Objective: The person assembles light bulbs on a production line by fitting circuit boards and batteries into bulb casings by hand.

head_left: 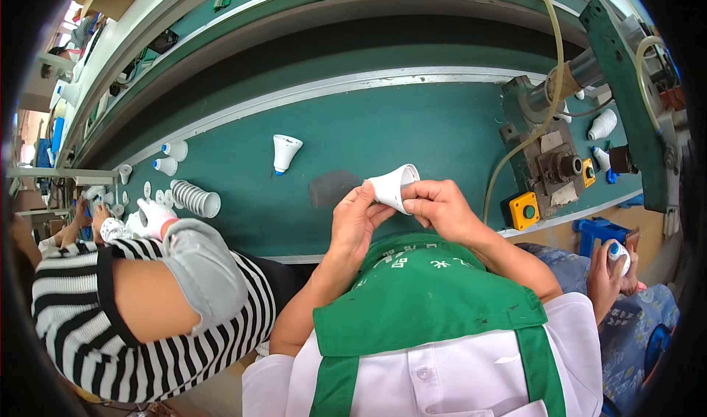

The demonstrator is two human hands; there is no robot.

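Observation:
A white cone-shaped bulb housing [389, 186] lies tilted between my two hands above the green bench, its wide open end toward the right. My left hand [353, 222] is closed on the narrow end, fingertips pinching it. At the wide rim, my right hand [443, 209] grips the edge between thumb and fingers. Whether anything is inside the cup is hard to see. Farther off to the left, another white bulb housing [286, 153] with a blue tip rests on the bench.
At the right stands a press [560, 163] with yellow button boxes [523, 210] and a hanging hose [557, 71]. A gloved co-worker's hand [153, 217] is beside a row of nested white cups [197, 198] on the left. Another person's hand [605, 273] holds a blue-tipped bulb at right.

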